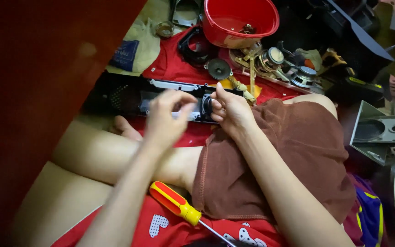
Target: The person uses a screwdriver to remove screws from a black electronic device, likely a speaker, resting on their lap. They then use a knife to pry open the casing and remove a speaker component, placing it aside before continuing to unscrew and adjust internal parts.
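Two hands: both work on the long black plastic speaker panel (161,98)
Panel look: dark, narrow, a round speaker opening near its right end
Panel place: across the red cloth (174,68), beyond the knees
Left hand (165,116): fingers curled, blurred, over the panel's middle
Right hand (229,110): pinched on the panel's round part
Screwdriver: red-and-yellow-handled screwdriver (179,208) lies untouched in the lap

A dark reddish-brown wooden panel (37,91), like the side of a piece of furniture, fills the left part of the view. A pale tiled floor (56,208) shows beside it at the bottom left. A red cloth (172,66) is spread over the floor. The light is warm and soft, and the upper right corner stays in shadow.
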